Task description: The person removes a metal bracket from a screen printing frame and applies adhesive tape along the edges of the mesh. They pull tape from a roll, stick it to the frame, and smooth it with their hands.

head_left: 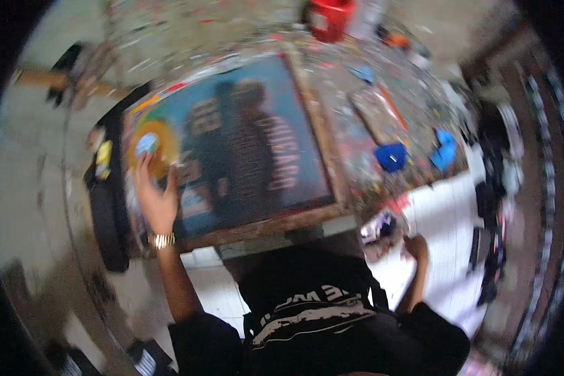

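Observation:
My left hand (160, 199) reaches over the left part of a framed screen-like panel (225, 150) with a dark blue-grey surface and faint lettering. Its fingers stretch out, thumb apart, the fingertips at a small pale blue and white round thing (146, 145), whose kind I cannot make out. A yellow-orange round patch (167, 139) surrounds that thing. My right hand (415, 247) is low at the right, its fingers curled, beside an open container or bag (382, 232) with dark and purple contents. Blur hides whether the right fingers hold anything.
The paint-spattered table (338, 75) bears a red bucket (331, 20), a flat brownish block (376, 116), a dark blue lump (390, 157) and a light blue crumpled piece (443, 150). A black padded shape (109, 210) with a yellow item (103, 158) lines the panel's left side.

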The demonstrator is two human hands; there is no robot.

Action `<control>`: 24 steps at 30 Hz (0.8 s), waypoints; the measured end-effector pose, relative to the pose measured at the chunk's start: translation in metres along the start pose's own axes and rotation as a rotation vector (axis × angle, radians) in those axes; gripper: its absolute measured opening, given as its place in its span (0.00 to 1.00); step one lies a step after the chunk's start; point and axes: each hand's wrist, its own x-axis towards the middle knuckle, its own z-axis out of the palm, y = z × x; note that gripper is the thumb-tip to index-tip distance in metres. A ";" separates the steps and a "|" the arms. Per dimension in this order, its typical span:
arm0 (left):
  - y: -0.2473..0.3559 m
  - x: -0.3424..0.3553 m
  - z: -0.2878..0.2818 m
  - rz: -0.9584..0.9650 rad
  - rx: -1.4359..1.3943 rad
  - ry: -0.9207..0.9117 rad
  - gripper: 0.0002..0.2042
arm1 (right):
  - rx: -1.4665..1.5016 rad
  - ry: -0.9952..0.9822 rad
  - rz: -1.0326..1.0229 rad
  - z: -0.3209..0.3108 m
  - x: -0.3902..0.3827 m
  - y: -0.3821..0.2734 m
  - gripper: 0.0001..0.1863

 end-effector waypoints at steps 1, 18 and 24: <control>-0.022 0.002 -0.004 -0.013 0.111 0.049 0.33 | 0.353 -0.294 0.149 -0.044 -0.024 -0.024 0.30; -0.083 0.040 0.011 0.213 0.248 -0.214 0.23 | -0.266 0.364 -1.973 0.011 -0.018 -0.649 0.20; -0.017 0.019 -0.060 0.163 -0.057 -0.290 0.25 | 0.296 -0.828 -1.617 -0.029 -0.048 -0.592 0.12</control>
